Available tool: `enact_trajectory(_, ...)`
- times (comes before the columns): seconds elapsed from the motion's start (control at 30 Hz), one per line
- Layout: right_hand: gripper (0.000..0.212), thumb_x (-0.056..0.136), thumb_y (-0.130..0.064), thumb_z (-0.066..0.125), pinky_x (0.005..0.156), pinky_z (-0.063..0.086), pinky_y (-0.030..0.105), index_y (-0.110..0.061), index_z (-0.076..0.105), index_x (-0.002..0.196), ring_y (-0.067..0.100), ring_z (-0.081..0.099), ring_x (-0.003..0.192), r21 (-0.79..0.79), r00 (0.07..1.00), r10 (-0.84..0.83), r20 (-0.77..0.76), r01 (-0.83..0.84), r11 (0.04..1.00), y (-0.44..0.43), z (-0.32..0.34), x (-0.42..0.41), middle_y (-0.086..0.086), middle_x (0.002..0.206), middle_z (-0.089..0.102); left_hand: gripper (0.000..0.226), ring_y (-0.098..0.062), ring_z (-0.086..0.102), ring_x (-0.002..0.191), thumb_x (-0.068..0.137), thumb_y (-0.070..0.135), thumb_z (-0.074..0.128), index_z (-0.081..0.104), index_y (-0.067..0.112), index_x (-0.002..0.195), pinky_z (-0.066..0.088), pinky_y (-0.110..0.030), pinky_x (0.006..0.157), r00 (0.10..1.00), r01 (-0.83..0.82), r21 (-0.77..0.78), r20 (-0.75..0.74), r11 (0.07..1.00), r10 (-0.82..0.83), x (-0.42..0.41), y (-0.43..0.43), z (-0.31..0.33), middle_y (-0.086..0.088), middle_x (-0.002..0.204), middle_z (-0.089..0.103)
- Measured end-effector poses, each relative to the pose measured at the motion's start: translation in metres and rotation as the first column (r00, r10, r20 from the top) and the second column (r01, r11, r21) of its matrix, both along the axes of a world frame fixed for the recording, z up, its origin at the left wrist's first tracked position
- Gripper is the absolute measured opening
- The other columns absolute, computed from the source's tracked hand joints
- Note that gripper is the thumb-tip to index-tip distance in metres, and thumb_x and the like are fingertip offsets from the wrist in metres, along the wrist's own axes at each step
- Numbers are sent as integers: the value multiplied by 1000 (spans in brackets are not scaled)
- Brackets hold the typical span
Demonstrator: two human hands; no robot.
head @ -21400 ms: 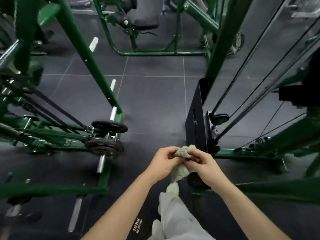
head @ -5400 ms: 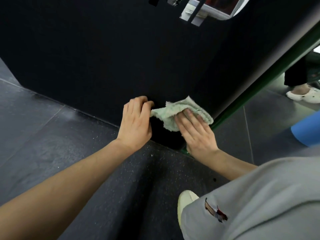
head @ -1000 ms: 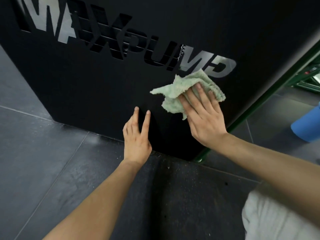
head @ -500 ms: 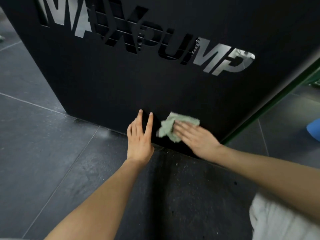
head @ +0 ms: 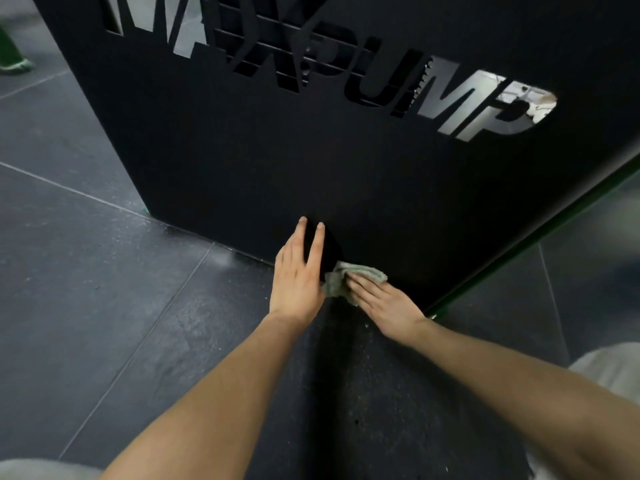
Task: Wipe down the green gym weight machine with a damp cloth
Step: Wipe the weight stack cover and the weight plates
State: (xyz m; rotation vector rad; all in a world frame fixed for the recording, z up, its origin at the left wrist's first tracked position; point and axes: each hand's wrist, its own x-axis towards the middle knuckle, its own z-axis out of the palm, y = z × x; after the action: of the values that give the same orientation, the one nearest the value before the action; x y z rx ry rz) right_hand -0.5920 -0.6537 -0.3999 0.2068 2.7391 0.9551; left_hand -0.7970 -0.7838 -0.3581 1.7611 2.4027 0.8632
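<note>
A black metal panel (head: 381,188) of the weight machine fills the upper view, with MAXPUMP cut out of it. My right hand (head: 384,301) presses a pale green cloth (head: 341,280) flat against the panel's bottom edge, fingers straight. My left hand (head: 299,275) rests flat on the panel just left of the cloth, fingers straight and pointing up. A green frame bar (head: 540,237) runs along the panel's right edge down to the floor.
Dark grey floor tiles (head: 86,271) spread to the left, and a black speckled rubber mat (head: 346,393) lies under my arms. Grey trouser fabric (head: 609,368) shows at the lower right. Another green machine foot (head: 10,53) sits at the far upper left.
My right hand has slid the cloth down the panel from beside the lettering to the bottom edge, close to my left hand. My left hand has stayed flat on the panel.
</note>
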Motion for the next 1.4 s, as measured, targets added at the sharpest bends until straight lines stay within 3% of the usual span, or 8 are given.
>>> enact_trajectory(0.2,74,93,-19,52,128,-9,46,-1,26,159,34,-14,157,24,958,80,-276,-76,997,13,74,-13,19,168,6,101,-37,27,152,77,-6,65,20,15,165,29,-50,123,999,-33,22,41,999,32,-2,4,1,-19,170,8)
enact_trajectory(0.43,69,99,-15,48,129,0,48,-11,25,163,31,-5,159,3,639,-27,-769,47,999,1,159,-53,12,171,0,83,-39,33,147,80,-6,63,36,10,157,31,-51,122,986,-135,96,111,986,124,-11,9,11,-21,165,19)
enact_trajectory(0.53,71,100,-22,49,129,0,46,-10,21,164,31,-6,159,-40,726,-52,-686,34,999,-5,103,-59,12,171,3,87,-37,29,150,79,-4,65,33,11,159,32,-50,122,984,-150,77,109,986,141,-17,4,8,-20,167,16)
enact_trajectory(0.77,66,100,-28,36,120,-27,48,-3,26,161,35,-34,150,-20,998,-38,-49,37,999,-7,-8,-16,18,167,-8,89,-34,31,150,81,-3,65,28,13,160,40,-49,117,983,-113,33,150,993,107,-24,-3,17,-14,169,8)
enact_trajectory(0.93,64,94,-21,49,129,-8,44,-2,41,155,34,5,158,20,939,60,-339,-57,998,1,73,-37,18,167,25,81,-34,29,151,82,-7,59,35,13,156,35,-46,121,967,-192,132,193,972,165,-29,3,42,-15,168,14)
enact_trajectory(1.17,59,106,-24,39,129,4,50,-13,26,163,32,3,160,34,644,9,-765,26,999,-4,191,-76,14,171,12,107,-30,33,145,76,-12,56,19,38,164,47,-49,110,961,-216,212,221,953,169,-43,8,57,-9,166,10)
enact_trajectory(1.27,69,100,-23,50,129,-2,46,-13,25,164,31,-3,160,-3,706,-10,-708,12,1000,-6,148,-77,13,171,11,112,-32,27,149,76,-12,57,14,41,165,44,-50,114,968,-196,189,197,962,158,-41,5,54,-11,169,7)
enact_trajectory(1.4,67,98,-30,53,128,-9,47,-6,36,158,33,-11,158,-54,949,-7,-314,-11,998,-10,59,-56,17,169,9,109,-32,24,153,83,-6,61,9,41,165,40,-48,118,974,-169,160,178,973,140,-38,2,46,-13,171,4)
